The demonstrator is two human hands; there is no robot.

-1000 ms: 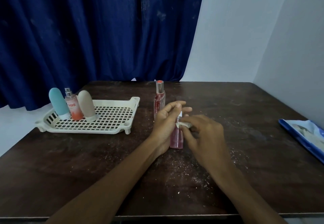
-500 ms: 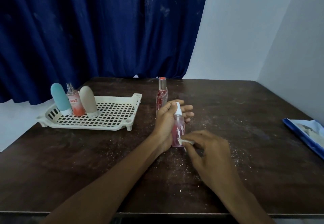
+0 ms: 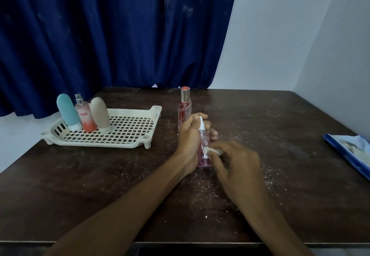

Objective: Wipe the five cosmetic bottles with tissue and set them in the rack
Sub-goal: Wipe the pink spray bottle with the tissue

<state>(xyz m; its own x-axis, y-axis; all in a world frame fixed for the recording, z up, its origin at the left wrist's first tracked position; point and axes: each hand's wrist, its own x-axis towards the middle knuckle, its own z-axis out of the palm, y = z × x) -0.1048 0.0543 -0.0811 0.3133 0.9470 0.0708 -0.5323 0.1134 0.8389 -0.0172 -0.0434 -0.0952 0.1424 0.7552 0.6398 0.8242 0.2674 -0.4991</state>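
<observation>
Dark desk (image 3: 280, 185) before a blue curtain (image 3: 100, 35): left hand (image 3: 190, 141) and right hand (image 3: 238, 165) meet on a pink bottle (image 3: 203, 138).

Mid-desk, the left hand curls round the pink bottle from behind and holds it upright, white nozzle up; whether its base touches the desk I cannot tell. The right hand pinches a small wad of tissue (image 3: 215, 151) against the bottle's side. Just behind the left hand a tall red bottle (image 3: 185, 107) stands on the desk, outside the rack (image 3: 124, 137). The white rack sits at the desk's left rear, with a teal bottle (image 3: 67, 111), a spray bottle (image 3: 85, 116) and a beige bottle (image 3: 100, 115) upright in a row at its left end. White crumbs (image 3: 206, 216) speckle the desk near the hands. A blue packet (image 3: 348, 151) lies at the right edge.
</observation>
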